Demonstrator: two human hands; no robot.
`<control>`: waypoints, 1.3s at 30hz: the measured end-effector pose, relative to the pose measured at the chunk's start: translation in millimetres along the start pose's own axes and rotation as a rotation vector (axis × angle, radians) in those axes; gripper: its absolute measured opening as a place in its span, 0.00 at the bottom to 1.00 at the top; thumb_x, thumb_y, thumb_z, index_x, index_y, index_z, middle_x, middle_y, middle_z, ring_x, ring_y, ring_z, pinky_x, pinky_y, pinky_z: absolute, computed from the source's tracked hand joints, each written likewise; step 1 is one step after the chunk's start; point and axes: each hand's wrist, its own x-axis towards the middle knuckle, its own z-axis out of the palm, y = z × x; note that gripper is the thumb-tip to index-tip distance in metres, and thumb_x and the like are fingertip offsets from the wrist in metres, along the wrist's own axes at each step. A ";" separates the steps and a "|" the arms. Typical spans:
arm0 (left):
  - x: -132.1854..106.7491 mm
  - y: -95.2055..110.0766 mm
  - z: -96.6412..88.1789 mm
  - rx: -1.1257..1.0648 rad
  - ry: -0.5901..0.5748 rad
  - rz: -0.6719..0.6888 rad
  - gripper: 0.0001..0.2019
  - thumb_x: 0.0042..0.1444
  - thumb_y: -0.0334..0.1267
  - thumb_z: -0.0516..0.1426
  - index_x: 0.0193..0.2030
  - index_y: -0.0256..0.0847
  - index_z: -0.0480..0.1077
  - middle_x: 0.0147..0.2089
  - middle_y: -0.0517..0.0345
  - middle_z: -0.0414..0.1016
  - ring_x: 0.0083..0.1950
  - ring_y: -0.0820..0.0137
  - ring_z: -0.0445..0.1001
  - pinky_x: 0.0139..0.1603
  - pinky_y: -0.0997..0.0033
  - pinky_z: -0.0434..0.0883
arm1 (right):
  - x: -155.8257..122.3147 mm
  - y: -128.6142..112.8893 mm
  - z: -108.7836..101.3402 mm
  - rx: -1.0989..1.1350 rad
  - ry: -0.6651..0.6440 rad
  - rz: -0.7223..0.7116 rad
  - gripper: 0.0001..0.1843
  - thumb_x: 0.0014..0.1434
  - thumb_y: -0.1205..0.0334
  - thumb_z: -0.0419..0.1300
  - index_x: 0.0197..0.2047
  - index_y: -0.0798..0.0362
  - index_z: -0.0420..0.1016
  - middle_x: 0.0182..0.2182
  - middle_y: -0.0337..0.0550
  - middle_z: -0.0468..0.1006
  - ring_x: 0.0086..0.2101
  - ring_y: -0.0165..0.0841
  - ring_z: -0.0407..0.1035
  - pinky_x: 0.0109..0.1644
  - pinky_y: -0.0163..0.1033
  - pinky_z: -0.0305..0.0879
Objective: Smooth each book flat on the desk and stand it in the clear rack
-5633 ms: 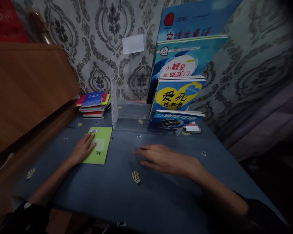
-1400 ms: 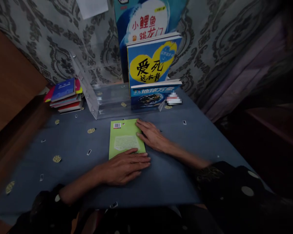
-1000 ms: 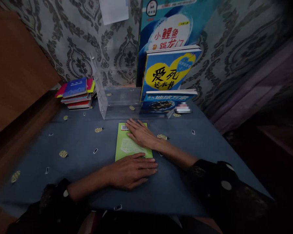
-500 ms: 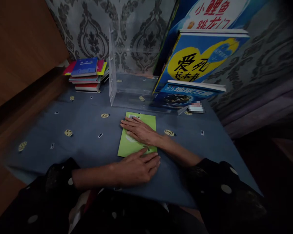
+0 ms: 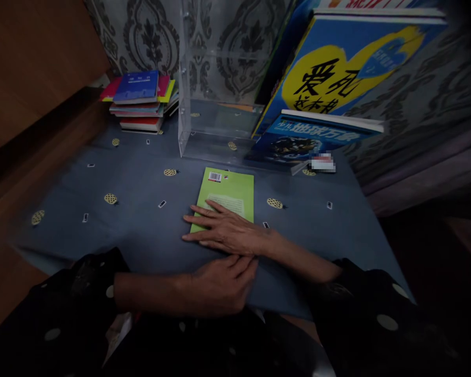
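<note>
A light green book (image 5: 235, 183) lies on the blue cloth, its barcode at the far left corner and a pale text panel lower down. My right hand (image 5: 227, 230) rests flat over the book's near half, fingers spread, covering much of it. Just in front of it, at the book's near edge, is my left hand (image 5: 225, 285), with its fingers bent and pressed together. Its fingertips are close under my right hand, and whatever they pinch, if anything, is hidden.
A clear acrylic rack (image 5: 184, 99) stands behind the book. On its right side lean a blue and yellow book (image 5: 337, 68) and a smaller blue book (image 5: 314, 136). At the back left is a stack of books (image 5: 137, 104). A blurred small item (image 5: 322, 162) lies by the rack.
My right hand has slid toward me down the book, uncovering the barcode and text panel. My left hand has drawn slightly nearer to me, and its fingers have curled together.
</note>
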 end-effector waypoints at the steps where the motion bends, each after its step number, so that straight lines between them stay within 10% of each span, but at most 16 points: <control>1: -0.7 1.3 -0.9 0.003 -0.002 0.002 0.18 0.67 0.30 0.49 0.56 0.24 0.74 0.60 0.34 0.75 0.60 0.52 0.75 0.61 0.59 0.69 | -0.5 -2.1 0.2 -0.001 -0.002 -0.012 0.19 0.72 0.57 0.53 0.64 0.38 0.69 0.71 0.36 0.57 0.72 0.38 0.40 0.75 0.58 0.38; 7: -0.3 -1.6 -10.0 -0.092 -0.009 0.025 0.15 0.67 0.30 0.50 0.51 0.31 0.76 0.54 0.42 0.79 0.55 0.58 0.78 0.54 0.62 0.74 | -1.2 -10.4 2.0 -0.001 0.011 0.012 0.19 0.72 0.61 0.54 0.64 0.41 0.70 0.70 0.40 0.61 0.71 0.38 0.45 0.74 0.57 0.45; 16: -29.6 -38.8 -11.6 -0.090 0.308 -0.046 0.16 0.67 0.28 0.50 0.58 0.30 0.68 0.45 0.47 0.81 0.50 0.63 0.78 0.56 0.60 0.74 | -28.7 -10.4 6.9 0.118 0.133 0.032 0.23 0.68 0.61 0.59 0.65 0.50 0.69 0.70 0.46 0.60 0.70 0.37 0.49 0.75 0.52 0.44; 24: -86.9 -98.0 7.5 -0.120 -0.026 -0.310 0.34 0.71 0.50 0.49 0.76 0.41 0.41 0.70 0.43 0.64 0.73 0.55 0.59 0.71 0.44 0.60 | -77.8 2.6 10.1 0.225 0.589 0.565 0.24 0.73 0.53 0.45 0.65 0.50 0.69 0.64 0.49 0.70 0.63 0.40 0.64 0.66 0.54 0.65; 39: 17.7 -59.7 32.5 -0.209 -0.100 -0.185 0.25 0.73 0.43 0.43 0.70 0.32 0.56 0.71 0.41 0.63 0.75 0.59 0.54 0.74 0.52 0.54 | -75.3 5.3 10.5 0.362 0.758 0.691 0.24 0.73 0.51 0.44 0.58 0.51 0.74 0.52 0.46 0.82 0.50 0.38 0.76 0.55 0.47 0.71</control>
